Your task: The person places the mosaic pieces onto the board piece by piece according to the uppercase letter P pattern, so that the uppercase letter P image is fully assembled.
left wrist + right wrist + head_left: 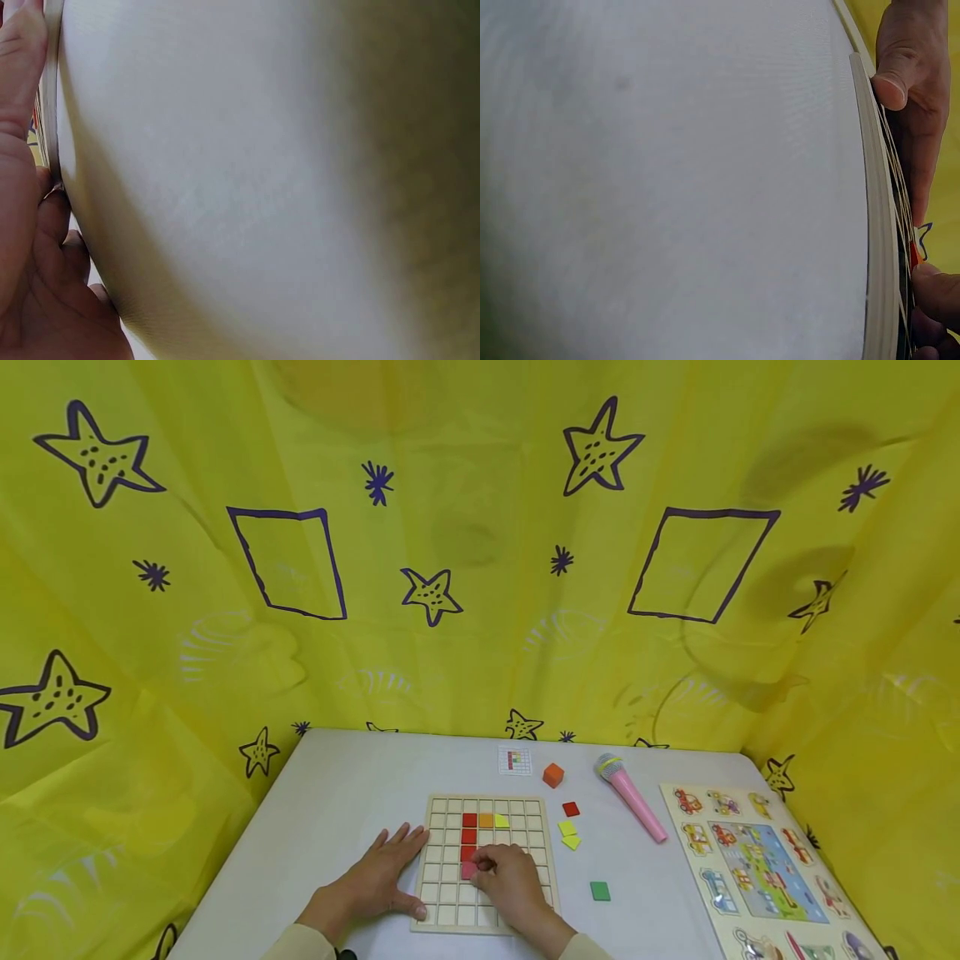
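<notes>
On the table lies a wooden grid board. A column of red square tiles stands in it, with an orange tile and a yellow tile along the top. My right hand is over the board, fingers curled, thumb and fingertips pinching a pinkish-red tile at the column's lower end. My left hand lies with fingers spread at the board's left side, thumb by its lower left corner. In the left wrist view the left hand shows beside the board's edge.
Right of the board lie a loose red tile, two yellow pieces and a green tile. Behind are a pattern card and an orange cube. A pink microphone and a vehicle puzzle board lie farther right.
</notes>
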`<state>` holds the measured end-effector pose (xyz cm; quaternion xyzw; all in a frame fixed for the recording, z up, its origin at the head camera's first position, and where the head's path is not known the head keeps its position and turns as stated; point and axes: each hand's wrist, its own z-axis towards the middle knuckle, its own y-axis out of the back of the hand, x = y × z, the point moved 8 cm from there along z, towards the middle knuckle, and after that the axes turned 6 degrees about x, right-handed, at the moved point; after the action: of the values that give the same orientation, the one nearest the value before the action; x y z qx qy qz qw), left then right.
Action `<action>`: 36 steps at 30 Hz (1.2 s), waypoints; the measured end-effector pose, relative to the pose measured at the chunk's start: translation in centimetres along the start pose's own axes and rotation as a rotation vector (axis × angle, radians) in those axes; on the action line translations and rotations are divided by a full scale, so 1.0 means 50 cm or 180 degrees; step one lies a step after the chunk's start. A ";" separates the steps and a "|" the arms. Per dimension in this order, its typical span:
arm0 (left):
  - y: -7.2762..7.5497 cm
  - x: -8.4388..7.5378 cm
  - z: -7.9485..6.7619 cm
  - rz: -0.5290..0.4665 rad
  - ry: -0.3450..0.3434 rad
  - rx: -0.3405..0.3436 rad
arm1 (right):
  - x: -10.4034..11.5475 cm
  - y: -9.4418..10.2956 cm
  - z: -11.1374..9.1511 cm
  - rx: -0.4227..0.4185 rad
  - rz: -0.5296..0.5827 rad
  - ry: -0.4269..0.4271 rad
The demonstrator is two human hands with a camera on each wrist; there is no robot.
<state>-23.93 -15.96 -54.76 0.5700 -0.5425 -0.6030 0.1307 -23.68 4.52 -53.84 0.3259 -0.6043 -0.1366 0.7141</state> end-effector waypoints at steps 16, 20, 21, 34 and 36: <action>0.002 0.000 0.000 0.0014 0.0026 0.0005 | 0.009 0.001 0.002 0.0013 -0.0145 0.0144; 0.003 -0.001 0.000 0.0007 0.0021 0.0007 | 0.009 0.002 0.002 0.0011 -0.0145 0.0160; 0.003 -0.001 0.000 0.0007 0.0019 0.0007 | 0.009 0.002 0.002 0.0010 -0.0131 0.0152; 0.003 -0.003 0.001 -0.0027 0.0045 0.0010 | 0.001 0.016 0.007 0.0016 0.0563 -0.0036; 0.002 -0.002 0.002 -0.0026 0.0046 0.0011 | 0.002 0.022 0.008 0.0022 0.0636 -0.0047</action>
<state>-24.01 -15.87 -54.63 0.5767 -0.5403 -0.5985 0.1312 -24.26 5.17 -53.03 0.2654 -0.6395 -0.0650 0.7186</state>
